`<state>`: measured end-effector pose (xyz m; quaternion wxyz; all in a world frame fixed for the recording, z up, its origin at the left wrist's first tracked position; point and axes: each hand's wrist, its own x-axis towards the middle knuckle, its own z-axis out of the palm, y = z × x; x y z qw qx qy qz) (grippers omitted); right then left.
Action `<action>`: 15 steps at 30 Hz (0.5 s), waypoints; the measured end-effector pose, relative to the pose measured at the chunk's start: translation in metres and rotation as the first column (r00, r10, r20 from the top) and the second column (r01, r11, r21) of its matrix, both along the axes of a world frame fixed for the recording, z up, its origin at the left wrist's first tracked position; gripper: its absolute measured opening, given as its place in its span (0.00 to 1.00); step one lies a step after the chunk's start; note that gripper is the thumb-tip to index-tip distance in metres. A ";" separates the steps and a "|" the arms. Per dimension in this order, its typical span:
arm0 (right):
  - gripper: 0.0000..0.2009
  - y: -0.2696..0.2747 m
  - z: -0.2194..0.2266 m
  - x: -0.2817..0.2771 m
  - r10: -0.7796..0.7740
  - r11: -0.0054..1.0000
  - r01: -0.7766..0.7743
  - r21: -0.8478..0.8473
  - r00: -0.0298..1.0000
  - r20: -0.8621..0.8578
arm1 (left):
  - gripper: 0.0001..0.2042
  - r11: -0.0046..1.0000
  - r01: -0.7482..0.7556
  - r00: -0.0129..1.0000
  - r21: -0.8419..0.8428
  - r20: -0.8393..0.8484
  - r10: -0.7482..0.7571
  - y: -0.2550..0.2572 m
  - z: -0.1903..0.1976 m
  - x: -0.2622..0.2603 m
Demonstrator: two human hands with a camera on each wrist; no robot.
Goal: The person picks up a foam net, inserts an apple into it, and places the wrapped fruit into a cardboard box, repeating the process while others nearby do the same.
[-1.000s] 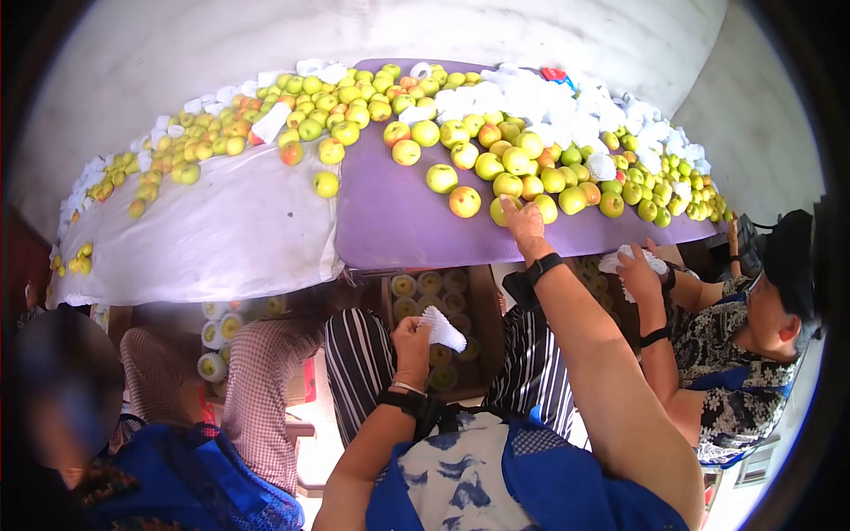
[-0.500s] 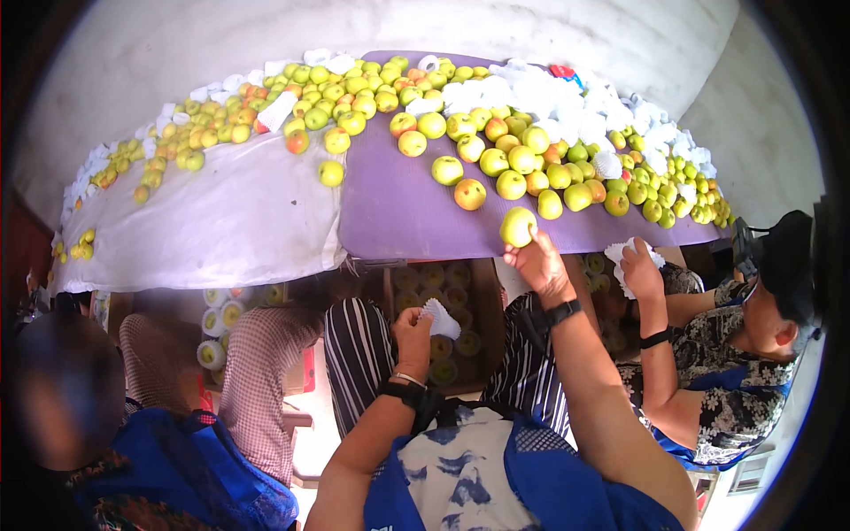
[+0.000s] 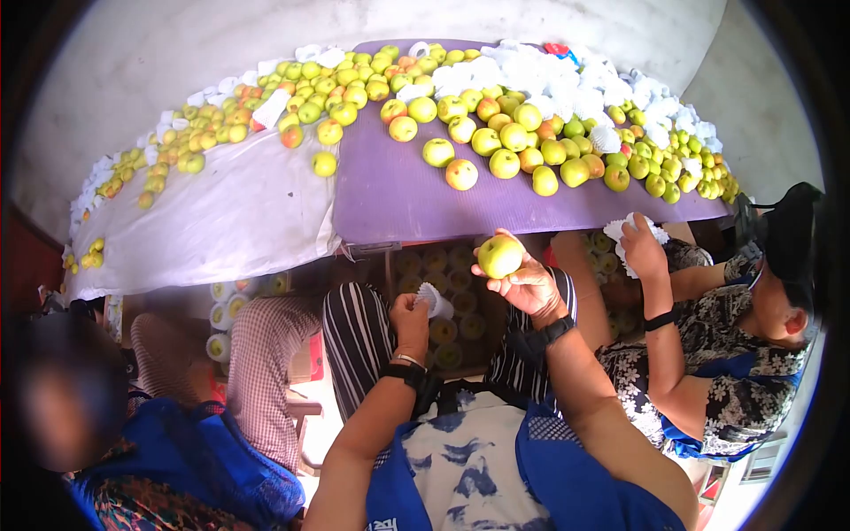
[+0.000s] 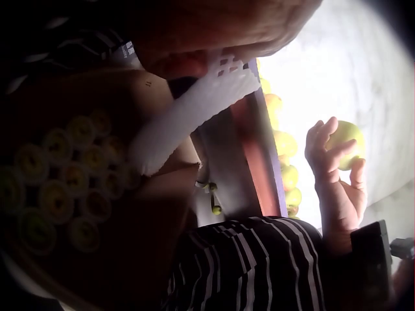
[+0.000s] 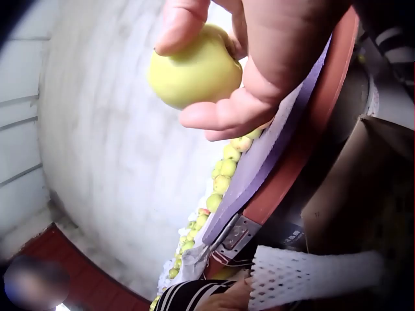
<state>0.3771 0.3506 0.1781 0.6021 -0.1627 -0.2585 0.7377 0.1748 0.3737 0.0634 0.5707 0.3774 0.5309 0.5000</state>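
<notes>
A yellow-green apple [image 3: 500, 256] is held in the fingers of my right hand [image 3: 533, 288], in front of the table's near edge. The right wrist view shows the thumb and fingers curled round the same apple [image 5: 194, 70]. Over the box, my left hand [image 3: 410, 324] pinches a white foam net sleeve [image 3: 436, 302]. In the left wrist view the sleeve [image 4: 194, 116] hangs from the fingers of the left hand [image 4: 214, 32], with no apple visible in it.
Loose apples [image 3: 513, 136] and white foam nets [image 3: 531, 75] cover the far part of the purple-topped table [image 3: 398, 212]. Below its edge stands a box of wrapped apples [image 4: 68, 178]. People sit at both sides; the right one's hand [image 3: 645, 248] holds another net.
My right hand has lifted an apple off the table and drawn it back toward the body, turning the palm upward. My left hand has stayed near the box with the sleeve.
</notes>
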 end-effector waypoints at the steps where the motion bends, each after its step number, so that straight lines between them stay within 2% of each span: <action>1: 0.33 -0.002 0.001 -0.004 0.022 0.999 -0.022 -0.023 1.000 -0.007 | 0.05 1.000 -0.004 1.000 0.008 -0.025 0.004 0.000 0.002 0.000; 3: 0.31 -0.005 -0.001 -0.011 0.031 0.999 -0.032 -0.023 0.999 -0.035 | 0.05 1.000 -0.008 0.999 0.018 -0.033 0.008 -0.002 0.005 0.000; 5: 0.29 -0.006 -0.009 -0.015 0.092 0.989 -0.101 -0.105 0.992 -0.085 | 0.05 1.000 -0.011 0.999 0.027 -0.040 0.012 -0.002 0.007 0.000; 6: 0.28 -0.007 -0.013 -0.018 0.085 0.990 -0.083 -0.113 0.996 0.014 | 0.05 0.999 0.005 0.997 0.033 -0.072 -0.003 -0.002 0.006 -0.001; 7: 0.28 -0.009 -0.015 -0.021 0.086 0.990 -0.084 -0.115 0.996 0.011 | 0.05 0.999 0.021 0.995 0.040 -0.103 -0.017 -0.001 0.007 -0.001; 9: 0.29 -0.012 -0.020 -0.027 0.081 0.982 -0.054 -0.182 0.987 0.139 | 0.05 0.998 0.016 0.993 0.054 -0.121 -0.009 -0.001 0.009 0.000; 15: 0.28 -0.014 -0.034 -0.038 0.084 0.972 -0.034 -0.230 0.975 0.208 | 0.05 0.993 -0.023 0.972 0.115 -0.231 0.049 -0.002 0.005 0.001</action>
